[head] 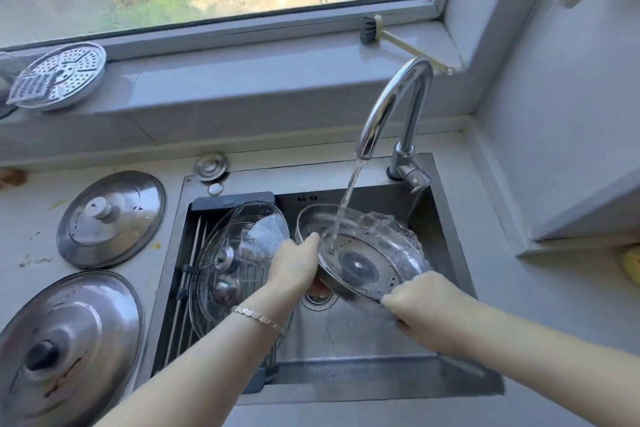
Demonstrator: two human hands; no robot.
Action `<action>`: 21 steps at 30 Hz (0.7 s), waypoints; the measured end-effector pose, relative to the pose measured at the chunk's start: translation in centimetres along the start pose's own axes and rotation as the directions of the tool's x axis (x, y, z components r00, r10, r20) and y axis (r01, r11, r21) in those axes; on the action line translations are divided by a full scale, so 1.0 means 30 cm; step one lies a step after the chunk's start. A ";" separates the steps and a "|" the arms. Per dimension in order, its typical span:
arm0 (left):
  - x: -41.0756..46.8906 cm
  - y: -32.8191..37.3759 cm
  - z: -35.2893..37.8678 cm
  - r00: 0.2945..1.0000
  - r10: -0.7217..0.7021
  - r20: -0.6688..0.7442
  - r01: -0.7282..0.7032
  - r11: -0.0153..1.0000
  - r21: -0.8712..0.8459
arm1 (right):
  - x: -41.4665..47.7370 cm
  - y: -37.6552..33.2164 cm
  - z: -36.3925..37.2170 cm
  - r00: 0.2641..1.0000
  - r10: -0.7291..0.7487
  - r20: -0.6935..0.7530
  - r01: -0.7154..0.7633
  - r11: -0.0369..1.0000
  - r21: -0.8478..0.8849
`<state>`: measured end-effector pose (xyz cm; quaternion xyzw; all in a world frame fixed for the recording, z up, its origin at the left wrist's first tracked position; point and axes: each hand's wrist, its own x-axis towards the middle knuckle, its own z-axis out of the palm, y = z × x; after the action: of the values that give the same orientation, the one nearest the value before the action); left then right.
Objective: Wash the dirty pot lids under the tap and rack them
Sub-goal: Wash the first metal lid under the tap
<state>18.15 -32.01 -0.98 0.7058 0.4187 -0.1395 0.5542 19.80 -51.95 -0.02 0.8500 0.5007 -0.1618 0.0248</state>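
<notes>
Plainly, the steel lid (367,263) is being rinsed. It hangs over the right half of the sink (346,367), underside up and tilted, probably so the water sheets off the far edge instead of pooling. The left hand (294,263) grips the rim on the side toward the sink's middle. The right hand (426,305) is curled round the rim at the sink's near right, and together the two hands steady the lid. The stream (346,204) from the tap (391,107), mounted at the sink's back right corner, lands on the lid's inner face.

The left part of the sink holds the rack (194,243), and glass lids (239,253) lean in it, apparently draining. On the bench (20,225) left of the sink lie two steel lids (110,218), knobs up and streaked, likely waiting their turn. Beyond the sink's back left, a perforated steamer plate (59,76) rests on the window ledge.
</notes>
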 end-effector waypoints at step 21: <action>-0.164 -0.017 0.059 0.827 0.558 0.067 -0.541 0.823 -0.174 | 0.115 0.135 -0.268 0.885 0.347 -0.311 0.053 0.589 0.807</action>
<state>15.25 -35.74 1.31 0.7444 0.1739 0.0170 0.6445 26.83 -49.41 6.08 0.8232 0.2929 -0.1696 -0.4558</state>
